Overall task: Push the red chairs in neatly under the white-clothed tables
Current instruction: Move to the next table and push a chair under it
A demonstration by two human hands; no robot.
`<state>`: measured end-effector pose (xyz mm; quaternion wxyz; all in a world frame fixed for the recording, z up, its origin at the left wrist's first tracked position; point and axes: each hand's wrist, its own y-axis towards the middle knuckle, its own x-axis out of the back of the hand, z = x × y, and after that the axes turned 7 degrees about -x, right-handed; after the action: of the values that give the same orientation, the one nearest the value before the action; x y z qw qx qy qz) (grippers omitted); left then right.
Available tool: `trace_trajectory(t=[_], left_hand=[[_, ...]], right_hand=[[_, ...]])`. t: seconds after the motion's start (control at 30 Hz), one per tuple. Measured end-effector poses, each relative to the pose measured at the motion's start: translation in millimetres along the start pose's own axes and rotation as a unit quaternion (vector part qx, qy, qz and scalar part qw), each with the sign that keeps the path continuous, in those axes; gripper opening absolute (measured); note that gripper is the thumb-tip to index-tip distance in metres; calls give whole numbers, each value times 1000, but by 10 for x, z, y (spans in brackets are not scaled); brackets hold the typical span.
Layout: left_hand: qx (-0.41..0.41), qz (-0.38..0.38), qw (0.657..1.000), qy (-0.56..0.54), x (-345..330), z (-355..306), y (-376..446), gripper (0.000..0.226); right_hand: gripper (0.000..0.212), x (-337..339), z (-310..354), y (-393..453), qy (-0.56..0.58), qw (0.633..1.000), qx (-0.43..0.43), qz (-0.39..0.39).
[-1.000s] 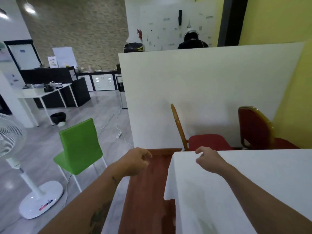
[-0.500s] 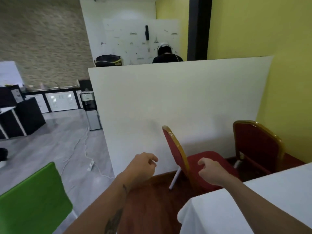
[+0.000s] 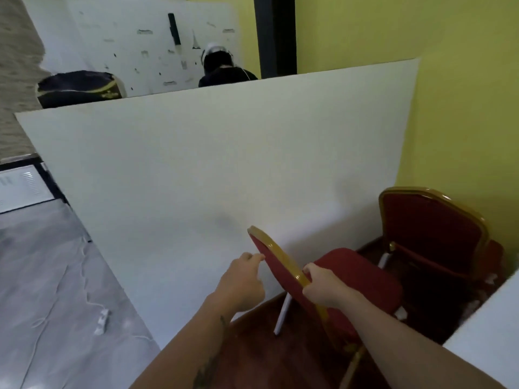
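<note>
A red chair with a gold frame (image 3: pixel 356 273) stands just ahead, its backrest turned edge-on toward me. My right hand (image 3: pixel 323 286) is closed around the gold rim of that backrest. My left hand (image 3: pixel 243 282) hovers at the backrest's left face, fingers curled, fingertips at or near the red padding; contact is unclear. A second red chair (image 3: pixel 432 234) stands further right against the yellow wall. The corner of the white-clothed table (image 3: pixel 488 332) shows at the lower right, beside the first chair's seat.
A tall white partition board (image 3: pixel 210 169) stands right behind both chairs. A person in black sits beyond it. White cable and a power strip (image 3: pixel 101 324) lie on the grey floor to the left. Red-brown wood flooring lies under the chairs.
I have stepped closer to the near chair and turned right. My right hand has moved forward and closed on the backrest rim. My left hand has come up beside the backrest.
</note>
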<state>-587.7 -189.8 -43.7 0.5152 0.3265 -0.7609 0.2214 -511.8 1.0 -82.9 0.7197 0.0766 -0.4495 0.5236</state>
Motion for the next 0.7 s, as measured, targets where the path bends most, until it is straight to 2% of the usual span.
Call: trace_trajectory(t=[0.13,0.2,0.27,0.33,0.4,0.53,0.7], left_hand=[[-48,69,989,125,24,204,672,78],[-81,103,974,183,33,315,982,81],[-120,124,960,222,12,441,1348,82],[-152,138,946,249,-35,513,1575,76],[-219,148,925,273,-173,643,1831,61],[-326,130,894,277,-329,770,2178,34],[-393,194,864,249,-371,778,2325,32]], right_hand=[[54,-69,161,554,-26,999,-31,8],[52,-131,173,748,-38,998,-55,12],[41,-207,166,931,-41,996,-83,15],[36,-270,140,979,-55,993,-102,16],[37,-393,142,1045,-70,988,-137,-20],[39,-461,283,1040,-62,977,-195,-55],[37,-521,432,881,-62,964,-252,-61]])
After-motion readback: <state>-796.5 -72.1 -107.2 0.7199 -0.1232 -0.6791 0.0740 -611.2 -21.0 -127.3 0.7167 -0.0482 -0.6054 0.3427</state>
